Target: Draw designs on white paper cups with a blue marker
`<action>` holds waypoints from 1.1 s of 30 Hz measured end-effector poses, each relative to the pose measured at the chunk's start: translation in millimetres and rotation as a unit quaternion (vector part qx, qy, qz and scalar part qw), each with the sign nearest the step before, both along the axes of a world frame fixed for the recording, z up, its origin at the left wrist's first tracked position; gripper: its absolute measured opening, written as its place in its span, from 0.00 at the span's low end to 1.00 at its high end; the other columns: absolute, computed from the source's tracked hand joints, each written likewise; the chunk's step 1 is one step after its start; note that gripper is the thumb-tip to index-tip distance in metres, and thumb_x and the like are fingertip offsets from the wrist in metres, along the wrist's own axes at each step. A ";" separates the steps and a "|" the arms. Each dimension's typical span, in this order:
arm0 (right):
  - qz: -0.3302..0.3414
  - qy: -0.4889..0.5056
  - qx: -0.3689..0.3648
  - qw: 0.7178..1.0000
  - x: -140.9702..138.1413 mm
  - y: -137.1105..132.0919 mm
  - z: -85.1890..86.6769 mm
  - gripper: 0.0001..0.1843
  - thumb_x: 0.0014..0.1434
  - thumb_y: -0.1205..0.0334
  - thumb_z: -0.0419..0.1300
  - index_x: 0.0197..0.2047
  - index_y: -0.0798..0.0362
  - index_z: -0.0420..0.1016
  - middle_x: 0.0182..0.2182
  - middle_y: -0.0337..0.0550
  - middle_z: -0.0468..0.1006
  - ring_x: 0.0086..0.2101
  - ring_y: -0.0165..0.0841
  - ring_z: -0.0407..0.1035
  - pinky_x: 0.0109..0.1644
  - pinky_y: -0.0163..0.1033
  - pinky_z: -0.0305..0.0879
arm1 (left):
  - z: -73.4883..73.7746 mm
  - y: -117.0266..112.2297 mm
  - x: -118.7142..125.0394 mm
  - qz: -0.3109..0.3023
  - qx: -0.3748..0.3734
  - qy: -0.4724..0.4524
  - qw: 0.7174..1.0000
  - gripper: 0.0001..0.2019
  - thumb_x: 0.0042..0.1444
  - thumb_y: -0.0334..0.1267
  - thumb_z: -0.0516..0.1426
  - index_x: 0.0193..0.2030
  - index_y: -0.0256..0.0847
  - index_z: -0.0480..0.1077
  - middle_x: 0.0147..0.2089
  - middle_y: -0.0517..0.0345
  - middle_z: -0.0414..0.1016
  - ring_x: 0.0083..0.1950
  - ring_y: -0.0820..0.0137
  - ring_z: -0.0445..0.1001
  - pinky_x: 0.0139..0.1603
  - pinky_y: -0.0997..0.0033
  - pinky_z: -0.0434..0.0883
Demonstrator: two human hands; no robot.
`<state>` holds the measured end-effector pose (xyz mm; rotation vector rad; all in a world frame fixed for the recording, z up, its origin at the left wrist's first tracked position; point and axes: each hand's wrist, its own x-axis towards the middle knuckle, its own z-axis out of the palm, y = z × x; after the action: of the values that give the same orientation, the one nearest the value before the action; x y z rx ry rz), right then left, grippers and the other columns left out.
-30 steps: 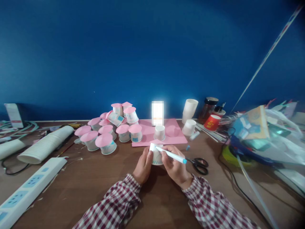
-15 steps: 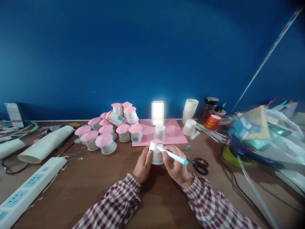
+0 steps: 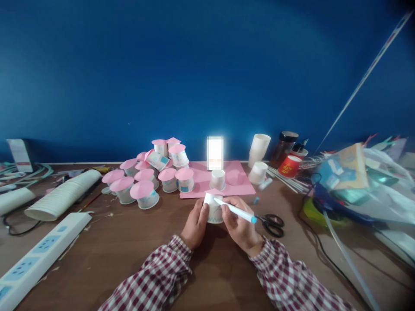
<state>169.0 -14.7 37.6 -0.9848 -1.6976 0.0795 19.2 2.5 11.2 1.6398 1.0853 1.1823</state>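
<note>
My left hand [image 3: 195, 224] grips a small white paper cup [image 3: 214, 210] that stands upside down on the wooden table [image 3: 113, 250]. My right hand [image 3: 239, 224] holds a white marker with a blue end [image 3: 236, 210], its tip touching the top of the cup's side. A blue zigzag line runs along the cup's lower edge. Both sleeves are red and white check. Just beyond the cup lies a pink paper sheet [image 3: 240, 188] with another upturned cup [image 3: 217, 179] on it.
A heap of pink-topped cups [image 3: 152, 172] sits at left centre. Black scissors [image 3: 271, 224] lie right of my hands. Stacked white cups [image 3: 258, 149], a dark jar [image 3: 283, 149] and a red cup [image 3: 289, 166] stand behind. A power strip [image 3: 35, 255] and a lying cup stack [image 3: 61, 195] are left; bags clutter the right.
The marker's blue end has shifted slightly to the right and its tip a little along the cup. Hands and cup otherwise stay put.
</note>
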 end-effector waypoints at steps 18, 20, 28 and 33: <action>-0.005 -0.001 0.001 1.000 1.2 2.6 -4.0 0.05 0.60 0.66 0.53 0.39 0.53 0.69 0.31 0.42 0.74 0.33 0.32 0.70 0.39 0.36 0.68 | 2.4 -0.6 0.2 -0.006 0.006 0.015 1.000 0.20 0.63 0.48 0.43 0.53 0.37 0.63 0.52 0.49 0.69 0.53 0.64 0.67 0.55 0.63 0.62; -0.004 -0.001 -0.001 1.000 0.6 2.4 -4.0 0.06 0.60 0.66 0.53 0.39 0.53 0.69 0.32 0.43 0.74 0.33 0.32 0.70 0.39 0.37 0.68 | 2.7 -1.1 0.4 -0.008 0.008 0.013 1.000 0.20 0.63 0.47 0.43 0.53 0.37 0.63 0.53 0.49 0.68 0.53 0.64 0.67 0.56 0.64 0.61; -0.001 -0.009 -0.011 1.000 -0.9 2.1 -5.5 0.06 0.60 0.65 0.52 0.39 0.53 0.69 0.32 0.44 0.74 0.33 0.33 0.70 0.39 0.38 0.68 | 2.1 -0.4 0.4 -0.003 0.021 0.018 1.000 0.20 0.63 0.47 0.43 0.53 0.37 0.63 0.51 0.48 0.69 0.53 0.64 0.67 0.56 0.62 0.61; 0.000 -0.010 -0.012 1.000 -0.8 1.2 -4.9 0.04 0.60 0.65 0.53 0.37 0.53 0.69 0.31 0.42 0.74 0.32 0.32 0.69 0.38 0.37 0.68 | 1.0 0.0 0.4 -0.003 0.018 0.017 1.000 0.20 0.63 0.47 0.43 0.53 0.38 0.63 0.50 0.49 0.69 0.53 0.63 0.66 0.56 0.62 0.61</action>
<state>168.2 -13.5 32.7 -1.0070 -1.7182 0.0906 19.5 2.5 12.2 1.6953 1.0845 1.1815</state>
